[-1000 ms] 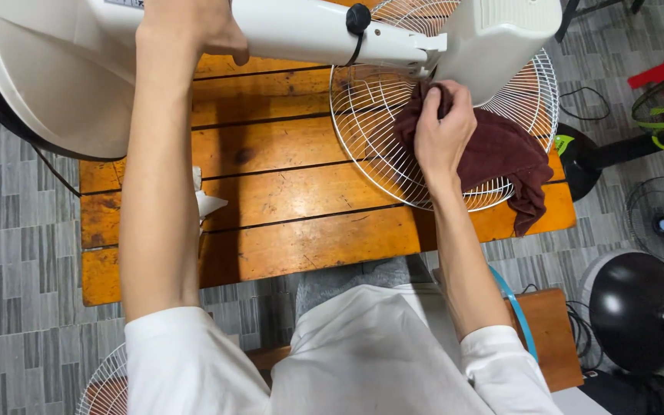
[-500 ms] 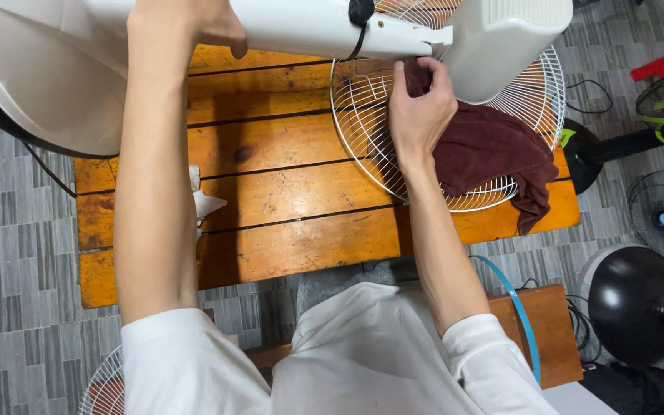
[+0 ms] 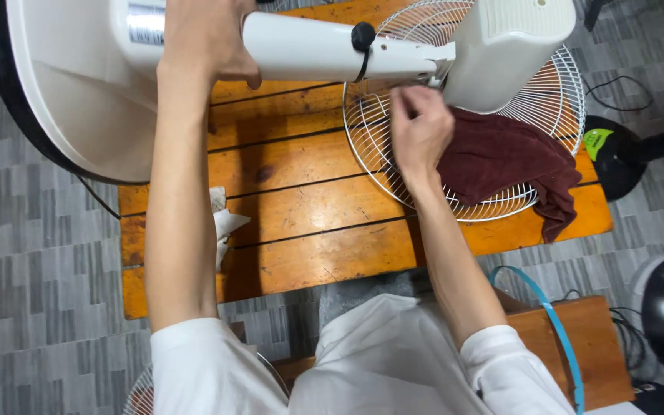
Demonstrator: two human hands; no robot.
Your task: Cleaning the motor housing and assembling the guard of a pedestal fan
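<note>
You've got the white fan stand (image 3: 86, 84) lying across the orange wooden table (image 3: 309, 230), your left hand (image 3: 205, 38) wrapped tight round its pole (image 3: 309, 50). Your right hand (image 3: 418, 127) sits fingers curled, pinching at the motor housing (image 3: 512, 46) joint, above the wire grille (image 3: 463, 154) and maroon cloth (image 3: 509, 157).

View: single head camera, worn by the person
Facing: straight down over the orange wooden slatted table (image 3: 309, 223)
Nearness: close, forearms fill the middle
Shared: none
</note>
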